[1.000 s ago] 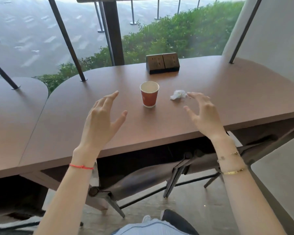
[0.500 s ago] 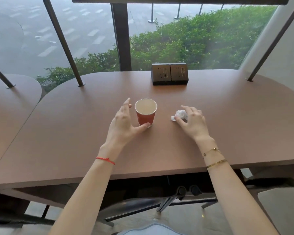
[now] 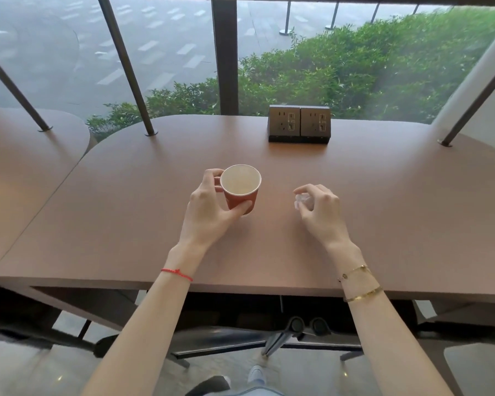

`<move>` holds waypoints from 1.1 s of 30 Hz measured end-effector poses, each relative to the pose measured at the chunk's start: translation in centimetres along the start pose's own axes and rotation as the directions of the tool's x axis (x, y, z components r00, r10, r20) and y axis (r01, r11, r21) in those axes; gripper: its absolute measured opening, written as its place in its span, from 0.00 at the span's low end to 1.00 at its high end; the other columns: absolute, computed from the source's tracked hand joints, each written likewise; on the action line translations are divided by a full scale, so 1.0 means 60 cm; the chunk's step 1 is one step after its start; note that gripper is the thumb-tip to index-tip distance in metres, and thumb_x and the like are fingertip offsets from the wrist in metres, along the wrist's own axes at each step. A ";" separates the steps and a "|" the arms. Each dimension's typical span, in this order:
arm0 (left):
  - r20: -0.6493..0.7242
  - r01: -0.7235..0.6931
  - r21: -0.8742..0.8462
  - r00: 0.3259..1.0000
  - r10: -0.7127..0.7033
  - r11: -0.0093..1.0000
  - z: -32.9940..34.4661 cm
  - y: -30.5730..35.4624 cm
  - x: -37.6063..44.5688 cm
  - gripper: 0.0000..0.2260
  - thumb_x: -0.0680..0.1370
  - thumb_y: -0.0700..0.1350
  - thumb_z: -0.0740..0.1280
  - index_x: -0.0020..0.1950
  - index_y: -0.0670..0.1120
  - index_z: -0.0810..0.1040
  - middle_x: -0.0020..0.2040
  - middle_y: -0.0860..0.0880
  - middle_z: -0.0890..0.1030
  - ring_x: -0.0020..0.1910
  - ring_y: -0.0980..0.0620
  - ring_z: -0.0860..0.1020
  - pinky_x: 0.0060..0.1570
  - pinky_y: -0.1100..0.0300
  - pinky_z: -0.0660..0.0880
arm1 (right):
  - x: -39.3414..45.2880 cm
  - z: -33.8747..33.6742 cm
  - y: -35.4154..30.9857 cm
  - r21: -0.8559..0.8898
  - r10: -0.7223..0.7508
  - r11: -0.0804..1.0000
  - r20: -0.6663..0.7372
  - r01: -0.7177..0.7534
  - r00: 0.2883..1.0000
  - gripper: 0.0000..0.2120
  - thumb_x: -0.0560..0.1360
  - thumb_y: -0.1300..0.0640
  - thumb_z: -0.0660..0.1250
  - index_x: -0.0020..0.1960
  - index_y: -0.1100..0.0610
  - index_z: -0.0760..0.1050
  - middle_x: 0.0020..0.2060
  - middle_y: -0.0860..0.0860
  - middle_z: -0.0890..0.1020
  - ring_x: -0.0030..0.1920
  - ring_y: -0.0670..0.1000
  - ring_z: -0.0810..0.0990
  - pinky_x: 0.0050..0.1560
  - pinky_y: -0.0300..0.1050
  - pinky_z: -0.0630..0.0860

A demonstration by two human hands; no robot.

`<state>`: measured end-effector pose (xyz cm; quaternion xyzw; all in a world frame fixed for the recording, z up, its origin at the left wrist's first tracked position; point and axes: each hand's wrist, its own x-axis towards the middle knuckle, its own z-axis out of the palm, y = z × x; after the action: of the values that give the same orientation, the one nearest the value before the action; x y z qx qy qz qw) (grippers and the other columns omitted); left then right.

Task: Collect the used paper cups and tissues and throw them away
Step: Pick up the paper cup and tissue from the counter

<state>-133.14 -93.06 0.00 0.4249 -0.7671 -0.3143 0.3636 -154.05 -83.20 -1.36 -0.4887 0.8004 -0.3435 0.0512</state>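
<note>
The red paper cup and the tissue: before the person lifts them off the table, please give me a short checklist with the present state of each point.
1. Left hand grips the red paper cup, thumb in front, fingers behind: ok.
2. Cup upright: ok.
3. Cup without liquid: cannot tell; only a pale inside shows.
4. Right hand pinches the crumpled tissue: ok, though the fingers hide most of it.
5. Lifting path clear of the socket box: ok, it stands farther back on the table.
6. Bin within reach: cannot tell, none in view.

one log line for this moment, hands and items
left hand: grips red paper cup | right hand: pinches crumpled tissue | table: both items still over it | binned: none yet
</note>
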 end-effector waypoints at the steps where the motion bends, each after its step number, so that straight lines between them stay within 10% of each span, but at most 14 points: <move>1: -0.022 0.008 0.000 1.000 -0.008 1.000 -0.012 0.000 -0.012 0.30 0.66 0.53 0.78 0.63 0.51 0.69 0.54 0.59 0.77 0.51 0.68 0.75 0.52 0.64 0.74 | -0.005 -0.003 -0.008 0.022 -0.028 0.999 -0.004 0.028 1.000 0.10 0.74 0.64 0.67 0.53 0.56 0.80 0.46 0.52 0.80 0.52 0.53 0.76 0.51 0.43 0.70; 19: -0.558 0.351 0.064 0.788 -0.258 0.934 -0.333 -0.067 -0.439 0.31 0.63 0.60 0.77 0.62 0.55 0.71 0.57 0.56 0.79 0.52 0.64 0.79 0.45 0.76 0.73 | -0.219 0.095 -0.279 0.323 -0.536 0.834 0.278 0.448 0.797 0.11 0.75 0.58 0.70 0.57 0.53 0.75 0.54 0.48 0.79 0.49 0.48 0.77 0.49 0.38 0.75; 33: -0.875 0.688 -0.027 0.335 -0.350 0.725 -0.572 -0.064 -0.959 0.30 0.65 0.54 0.78 0.61 0.54 0.68 0.53 0.63 0.77 0.49 0.72 0.76 0.45 0.77 0.70 | -0.641 0.253 -0.586 0.602 -0.835 0.545 0.452 0.584 0.313 0.14 0.76 0.58 0.67 0.61 0.51 0.73 0.54 0.46 0.78 0.48 0.46 0.75 0.50 0.39 0.71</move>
<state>-81.63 -50.01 -1.28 0.8027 -0.3560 -0.0306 0.4774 -101.57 -69.45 -1.58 -0.8672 0.3399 -0.2431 0.2707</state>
